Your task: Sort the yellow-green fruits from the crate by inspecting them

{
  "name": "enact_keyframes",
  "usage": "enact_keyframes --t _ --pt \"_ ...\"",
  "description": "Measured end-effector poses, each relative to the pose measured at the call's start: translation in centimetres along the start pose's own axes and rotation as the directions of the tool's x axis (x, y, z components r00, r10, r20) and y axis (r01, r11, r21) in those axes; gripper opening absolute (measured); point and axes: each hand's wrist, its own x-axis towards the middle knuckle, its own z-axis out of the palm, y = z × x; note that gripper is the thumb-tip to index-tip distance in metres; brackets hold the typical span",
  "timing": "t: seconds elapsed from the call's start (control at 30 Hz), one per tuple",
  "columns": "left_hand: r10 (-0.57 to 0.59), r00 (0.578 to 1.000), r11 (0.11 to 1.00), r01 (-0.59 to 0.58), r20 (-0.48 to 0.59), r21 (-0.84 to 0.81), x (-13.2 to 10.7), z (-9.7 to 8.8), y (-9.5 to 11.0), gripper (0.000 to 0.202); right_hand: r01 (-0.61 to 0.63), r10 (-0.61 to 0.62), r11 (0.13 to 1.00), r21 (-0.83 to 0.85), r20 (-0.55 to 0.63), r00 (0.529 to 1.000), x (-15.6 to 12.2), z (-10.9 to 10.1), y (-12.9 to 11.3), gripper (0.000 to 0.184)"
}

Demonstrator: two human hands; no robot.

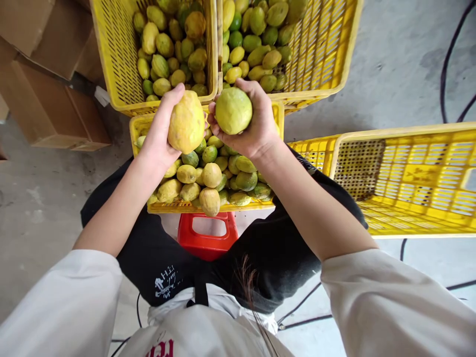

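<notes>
My left hand [162, 130] is closed around a large, bumpy yellow lemon [187, 122], its thumb along the upper left side. In my right hand [257, 119] rests a rounder, yellow-green lemon [233, 110], with the fingers curled beneath and behind it. Both fruits are held side by side, apart from each other, above a yellow crate [174, 208] between my knees. That crate is full of yellow and green lemons [246, 181]. Two pale round ones [210, 201] lie at its near edge, one overlapping the rim.
Behind stand two yellow crates, left [115, 59] and right [320, 54], both containing lemons. Another yellow crate [412, 173] lies to my right. Cardboard boxes [52, 106] are at the left, and a red stool [208, 243] is beneath me. Black cables [448, 59] cross the floor.
</notes>
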Motion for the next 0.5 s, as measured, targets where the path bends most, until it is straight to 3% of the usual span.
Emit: enact_keyframes --t 0.2,0.37,0.5 --pt "0.030 1.000 0.997 -0.030 0.001 0.065 -0.1 0.0 0.1 0.050 -0.045 0.046 0.999 -0.028 0.033 0.998 1.4 -0.3 0.1 0.055" --pt "-0.065 0.998 0.995 0.066 0.019 -0.071 0.4 0.1 0.3 0.031 -0.070 0.068 0.996 0.062 0.037 0.997 0.5 -0.3 -0.3 0.032" --pt "-0.103 0.994 0.994 0.102 -0.019 -0.041 0.7 -0.1 0.3 0.040 -0.055 0.053 0.996 0.065 0.022 0.998 0.3 -0.1 -0.4 0.029"
